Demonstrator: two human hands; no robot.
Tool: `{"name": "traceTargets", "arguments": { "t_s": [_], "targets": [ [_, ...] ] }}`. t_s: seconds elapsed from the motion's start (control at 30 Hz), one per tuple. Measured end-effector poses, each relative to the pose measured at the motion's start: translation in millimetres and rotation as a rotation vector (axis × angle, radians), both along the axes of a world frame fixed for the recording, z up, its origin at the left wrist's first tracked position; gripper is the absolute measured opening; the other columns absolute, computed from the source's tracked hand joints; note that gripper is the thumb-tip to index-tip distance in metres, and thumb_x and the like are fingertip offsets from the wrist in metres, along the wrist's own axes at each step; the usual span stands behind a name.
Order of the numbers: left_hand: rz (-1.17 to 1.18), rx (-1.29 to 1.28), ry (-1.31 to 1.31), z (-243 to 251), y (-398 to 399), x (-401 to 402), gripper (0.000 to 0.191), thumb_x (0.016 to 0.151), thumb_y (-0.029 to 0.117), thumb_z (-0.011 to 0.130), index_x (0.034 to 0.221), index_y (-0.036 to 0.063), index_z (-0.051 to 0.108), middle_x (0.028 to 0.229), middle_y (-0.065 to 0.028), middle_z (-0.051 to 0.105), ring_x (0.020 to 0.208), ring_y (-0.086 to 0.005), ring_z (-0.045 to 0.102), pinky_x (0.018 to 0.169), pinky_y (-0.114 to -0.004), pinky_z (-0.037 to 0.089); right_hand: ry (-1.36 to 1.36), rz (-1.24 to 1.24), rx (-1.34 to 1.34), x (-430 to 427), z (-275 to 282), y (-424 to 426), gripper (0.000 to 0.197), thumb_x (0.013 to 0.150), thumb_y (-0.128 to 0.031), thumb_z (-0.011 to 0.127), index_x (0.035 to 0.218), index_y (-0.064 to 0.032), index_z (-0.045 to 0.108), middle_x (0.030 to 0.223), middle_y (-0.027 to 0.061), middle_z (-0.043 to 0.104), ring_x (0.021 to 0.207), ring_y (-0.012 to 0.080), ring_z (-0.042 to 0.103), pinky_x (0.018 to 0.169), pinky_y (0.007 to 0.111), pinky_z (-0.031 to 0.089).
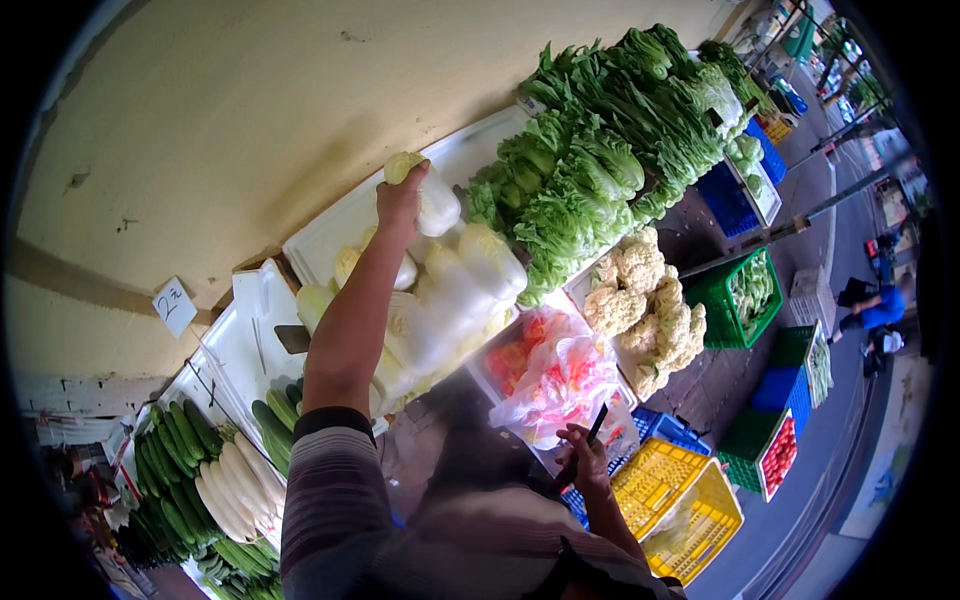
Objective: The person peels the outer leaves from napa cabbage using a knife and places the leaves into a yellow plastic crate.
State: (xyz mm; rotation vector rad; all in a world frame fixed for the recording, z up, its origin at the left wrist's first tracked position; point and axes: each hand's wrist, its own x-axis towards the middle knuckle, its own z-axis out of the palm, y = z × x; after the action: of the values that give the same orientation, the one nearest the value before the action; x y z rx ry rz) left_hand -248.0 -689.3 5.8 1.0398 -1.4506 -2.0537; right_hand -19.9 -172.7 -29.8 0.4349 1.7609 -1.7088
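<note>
My left hand (399, 199) is closed around a pale napa cabbage (437, 204) near the wall side of a white tray (321, 247). More trimmed napa cabbages (480, 277) lie heaped in that tray, below and right of the hand; my forearm hides part of the heap. Lower right, my right hand (587, 463) grips a slim dark tool (599, 421), one end of it pointing up between the fingers. Whether it is a knife is not clear. Just above that hand, a bundle of pink and white plastic bags (559, 375) spills over a white box.
Leafy lettuces (574, 180) stand piled to the right. Cauliflowers (645, 300) fill a box beside the bags. Yellow crates (660, 480) sit by my right arm. Cucumbers (176, 439) and white radishes (238, 484) lie lower left, near a written sign (174, 306). A person (877, 307) is by the road.
</note>
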Motion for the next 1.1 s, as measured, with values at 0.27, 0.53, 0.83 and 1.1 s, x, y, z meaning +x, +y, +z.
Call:
{"name": "traceTargets", "arguments": {
  "t_s": [0.27,0.53,0.83,1.1],
  "targets": [
    [-0.296,-0.414,-0.769,-35,-1,-35,0.095,0.068,0.063,0.072,0.124,-0.0084,0.044,0.114,-0.025,0.063,0.102,-0.0356,0.064,0.085,-0.04,0.053,-0.079,-0.206,-0.013,20,-19,24,0.035,0.093,-0.032,0.06,0.113,-0.0044,0.057,0.094,0.0088,0.069,0.046,0.0114,0.053,0.049,0.031,0.053],
    [-0.255,-0.543,-0.799,-20,22,-24,0.096,0.065,0.063,0.075,0.124,-0.0086,0.049,0.118,-0.0273,0.06,0.103,-0.0361,0.064,0.085,-0.041,0.054,-0.057,-0.346,-0.026,8,-22,29,0.039,0.093,-0.032,0.061,0.116,-0.0008,0.056,0.093,0.0113,0.069,0.045,0.0108,0.053,0.049,0.031,0.054],
    [-0.252,-0.605,-0.732,-37,27,-21,0.086,0.069,0.063,0.073,0.122,-0.0029,0.056,0.12,-0.0278,0.059,0.11,-0.0373,0.061,0.089,-0.042,0.053,-0.131,-0.448,-0.076,18,-26,39,0.032,0.092,-0.032,0.062,0.11,-0.0052,0.059,0.089,0.0081,0.069,0.045,0.011,0.052,0.048,0.03,0.052],
    [-0.108,-0.81,-0.625,-87,-42,-14,0.094,0.08,0.063,0.062,0.128,-0.0162,0.045,0.127,-0.0276,0.054,0.114,-0.0324,0.057,0.096,-0.038,0.047,-0.073,-0.387,0.054,27,-36,58,0.034,0.092,-0.033,0.062,0.112,-0.0054,0.06,0.086,0.0068,0.068,0.049,0.0092,0.05,0.048,0.027,0.046]
  ]
}}
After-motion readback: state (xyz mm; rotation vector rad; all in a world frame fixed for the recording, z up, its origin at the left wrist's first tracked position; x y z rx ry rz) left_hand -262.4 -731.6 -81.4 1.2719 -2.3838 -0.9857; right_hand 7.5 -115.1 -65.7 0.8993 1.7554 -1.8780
